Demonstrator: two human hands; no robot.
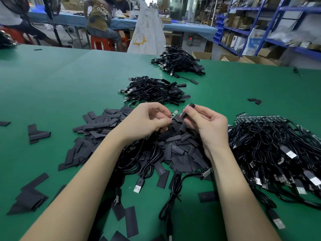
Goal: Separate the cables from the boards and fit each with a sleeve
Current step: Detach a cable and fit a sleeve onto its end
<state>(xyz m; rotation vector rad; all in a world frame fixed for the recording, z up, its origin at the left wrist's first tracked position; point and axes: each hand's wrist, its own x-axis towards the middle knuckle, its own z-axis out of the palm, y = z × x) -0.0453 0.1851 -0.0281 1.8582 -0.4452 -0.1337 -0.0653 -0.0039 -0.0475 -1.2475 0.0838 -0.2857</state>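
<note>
Above a heap of flat black sleeves (107, 126) on the green surface (52, 80), two bare hands meet. The left hand (145, 120) has its fingers curled, thumb and forefinger pinching the near end of a small circuit board (174, 114) whose free end points up and to the right. That board's black cable (149, 160) trails down under the left wrist into the heap. The right hand (206, 122) pinches a short black sleeve (187, 111) between thumb and forefinger, its other fingers curled; the sleeve's lower end sits just beside the tip of the board, and I cannot tell whether they touch.

To the right lies a big tangle of black cables (278, 150) with silver plugs toward the near edge and a row of green boards (250, 117) along its far side. Beyond the hands rest two smaller piles, a near pile of sleeved cables (152, 91) and a far pile of sleeved cables (178, 60). Loose sleeves are scattered over the surface to the left and near the forearms, and a coiled cable with a plug (139, 186) lies between the arms.

At the back, people sit on red stools (100, 42) at a blue bench (173, 26), with a white sack (147, 32) standing behind the surface and blue shelving (260, 23) with boxes on the right.
</note>
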